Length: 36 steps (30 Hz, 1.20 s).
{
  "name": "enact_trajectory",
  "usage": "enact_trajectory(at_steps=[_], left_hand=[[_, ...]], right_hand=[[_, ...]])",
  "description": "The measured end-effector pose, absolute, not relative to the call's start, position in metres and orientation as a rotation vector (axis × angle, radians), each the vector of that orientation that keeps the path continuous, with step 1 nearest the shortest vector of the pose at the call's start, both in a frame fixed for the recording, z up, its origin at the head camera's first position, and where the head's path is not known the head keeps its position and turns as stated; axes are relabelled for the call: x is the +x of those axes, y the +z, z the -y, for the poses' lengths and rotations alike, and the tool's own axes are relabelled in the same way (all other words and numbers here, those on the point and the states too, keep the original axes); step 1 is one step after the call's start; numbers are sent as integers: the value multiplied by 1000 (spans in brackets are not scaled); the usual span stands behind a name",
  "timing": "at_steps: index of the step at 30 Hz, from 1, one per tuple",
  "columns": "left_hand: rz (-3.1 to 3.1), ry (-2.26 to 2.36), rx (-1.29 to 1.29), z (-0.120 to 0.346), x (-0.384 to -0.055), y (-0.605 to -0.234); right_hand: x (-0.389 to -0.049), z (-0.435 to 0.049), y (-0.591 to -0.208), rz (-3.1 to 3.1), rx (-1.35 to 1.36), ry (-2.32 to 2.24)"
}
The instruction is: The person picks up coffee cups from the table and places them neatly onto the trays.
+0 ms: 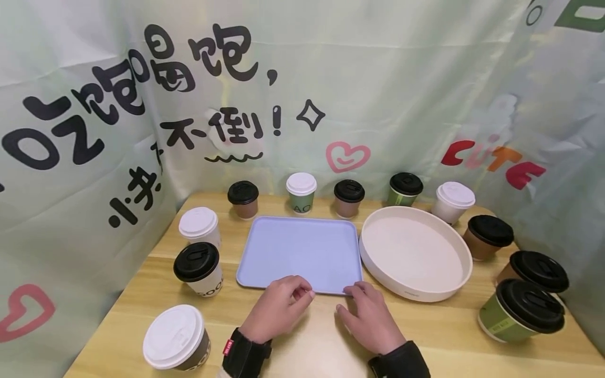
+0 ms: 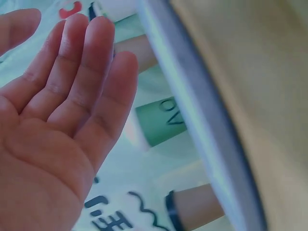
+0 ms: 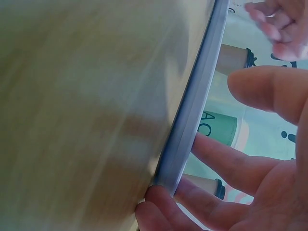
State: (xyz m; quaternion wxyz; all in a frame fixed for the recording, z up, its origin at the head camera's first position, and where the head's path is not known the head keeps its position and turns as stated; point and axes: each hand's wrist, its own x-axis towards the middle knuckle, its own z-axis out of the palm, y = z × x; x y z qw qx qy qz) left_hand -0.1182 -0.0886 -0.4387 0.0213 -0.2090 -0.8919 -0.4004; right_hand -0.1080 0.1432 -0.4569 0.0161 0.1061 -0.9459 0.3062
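Observation:
A lavender-blue rectangular tray (image 1: 300, 252) lies flat on the wooden table, with bare surface all across it. Just over its front edge is my left hand (image 1: 282, 307), whose fingers are relaxed and hold nothing. The left wrist view shows that hand (image 2: 62, 110) with palm and fingers extended, apart from the tray rim (image 2: 202, 120). My right hand (image 1: 371, 317) touches the tray's front right corner with its fingertips. From the right wrist, its fingers (image 3: 231, 161) rest against the tray's side (image 3: 185, 125), while the thumb stands away from it.
A round cream tray (image 1: 416, 252) sits close to the blue tray's right side. Several lidded paper cups stand around both, including a white-lidded cup (image 1: 175, 338) at front left, a green cup (image 1: 301, 194) behind and a black-lidded green cup (image 1: 520, 312) at right. A printed curtain (image 1: 402, 94) hangs behind.

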Motion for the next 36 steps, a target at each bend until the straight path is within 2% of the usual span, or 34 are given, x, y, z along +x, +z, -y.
enact_trajectory(at_steps=[6,15,20,28,36], left_hand=[[2720,-1179,-621,98,-99,-416],[2626,-1087,-604,124,-42,-366],[2383,-918,-587,149,-22,-353],[2276,-819,-141,186,-10,-354],[2444,-769,70,218,-12,-381]], right_hand=[[-110,-138,-457,2959,316,971],[-110,-141,-458,2968,316,1003],[-110,-142,-458,2968,314,1008],[-110,-143,-458,2972,307,1001],[-110,-144,-454,2995,298,996]])
